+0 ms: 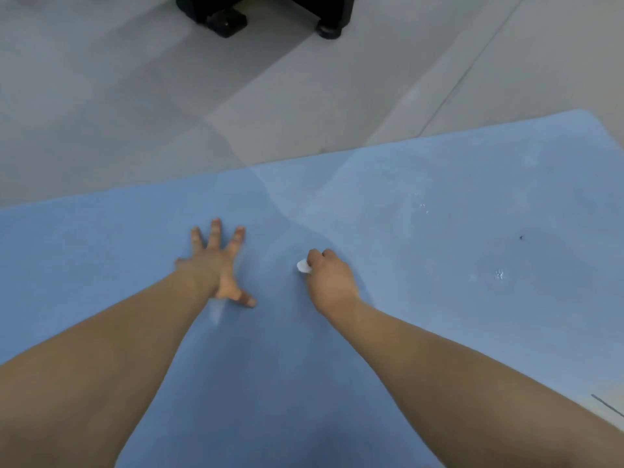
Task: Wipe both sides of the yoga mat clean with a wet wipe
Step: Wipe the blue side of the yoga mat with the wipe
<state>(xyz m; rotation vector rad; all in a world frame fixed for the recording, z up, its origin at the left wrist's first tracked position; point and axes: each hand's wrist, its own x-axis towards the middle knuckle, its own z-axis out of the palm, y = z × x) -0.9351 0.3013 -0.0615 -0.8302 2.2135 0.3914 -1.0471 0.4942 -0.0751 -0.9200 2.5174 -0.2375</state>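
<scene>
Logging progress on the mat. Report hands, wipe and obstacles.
Left hand flat on the blue mat, fingers spread. Right hand grips the white wipe against the mat. Nothing in the way.

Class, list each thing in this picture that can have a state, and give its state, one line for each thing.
yoga mat: unrolled, lying flat on the floor, with small marks on its right part.
wet wipe: bunched up, held against the mat.
left hand: fingers spread, pressing flat on the mat.
right hand: fingers curled round the wipe.

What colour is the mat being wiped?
Light blue yoga mat, seen in the head view.
</scene>
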